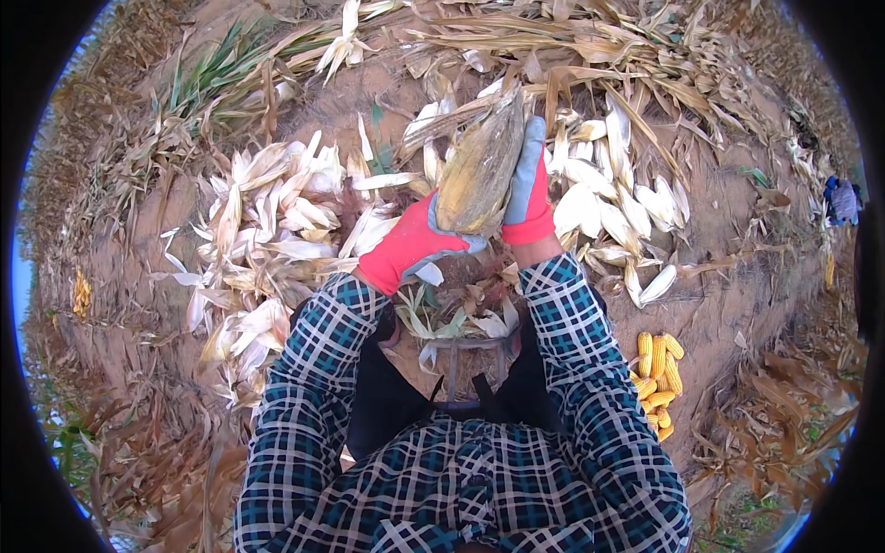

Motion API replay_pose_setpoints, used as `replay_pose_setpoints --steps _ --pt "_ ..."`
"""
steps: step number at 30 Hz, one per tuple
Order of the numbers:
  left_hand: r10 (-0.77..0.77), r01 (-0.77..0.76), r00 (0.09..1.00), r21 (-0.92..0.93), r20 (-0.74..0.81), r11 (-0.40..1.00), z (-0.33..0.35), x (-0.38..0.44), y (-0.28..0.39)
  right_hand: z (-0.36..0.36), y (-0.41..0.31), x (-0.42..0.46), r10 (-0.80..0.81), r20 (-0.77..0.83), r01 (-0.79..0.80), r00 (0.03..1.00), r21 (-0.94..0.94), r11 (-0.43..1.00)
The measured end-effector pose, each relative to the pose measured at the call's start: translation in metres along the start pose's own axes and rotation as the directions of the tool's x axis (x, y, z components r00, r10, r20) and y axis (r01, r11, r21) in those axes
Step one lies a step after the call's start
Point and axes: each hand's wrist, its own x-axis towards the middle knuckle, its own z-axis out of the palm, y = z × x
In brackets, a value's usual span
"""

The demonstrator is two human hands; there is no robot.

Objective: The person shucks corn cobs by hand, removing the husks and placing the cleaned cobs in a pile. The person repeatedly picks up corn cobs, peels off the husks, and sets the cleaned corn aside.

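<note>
An ear of corn in its dry brown husk (480,166) is held up in front of me between both hands, its tapered end pointing away. My left hand (418,238), in a red and grey work glove, cups the thick near end. Along the ear's right side lies my right hand (529,183), gloved the same way, its fingers pointing forward; part of the grip is hidden behind the husk. No kernels show on this ear. Beneath and around both hands, pale stripped husks (304,214) are scattered over the soil.
Bare yellow corn cobs (657,377) are piled on the ground by my right side. Another small cob pile (81,294) lies far left. Dry corn stalks (594,48) stretch across the front. More loose husks (601,193) lie front right. A person (842,200) is at the far right edge.
</note>
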Motion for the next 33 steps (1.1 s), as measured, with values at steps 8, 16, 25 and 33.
replay_pose_setpoints --steps 8,16,25,33 --pt "0.425 0.016 0.852 0.827 -0.306 0.562 -0.029 0.004 -0.005 -0.011 0.024 0.010 -0.241 -0.056 0.194 0.969 -0.432 0.881" --pt "0.652 0.069 0.735 0.977 -0.188 0.204 -0.042 0.005 0.000 -0.006 -0.002 -0.001 -0.103 -0.147 0.052 0.984 -0.312 0.949" --pt "0.332 -0.090 0.840 0.492 -0.430 0.866 0.017 0.030 -0.029 -0.008 0.012 0.009 0.193 -0.156 -0.096 0.969 0.478 0.873" --pt "0.042 -0.043 0.999 -0.421 -0.011 0.906 0.023 0.037 -0.018 -0.023 0.026 0.013 0.257 0.120 -0.224 0.959 0.877 0.425"
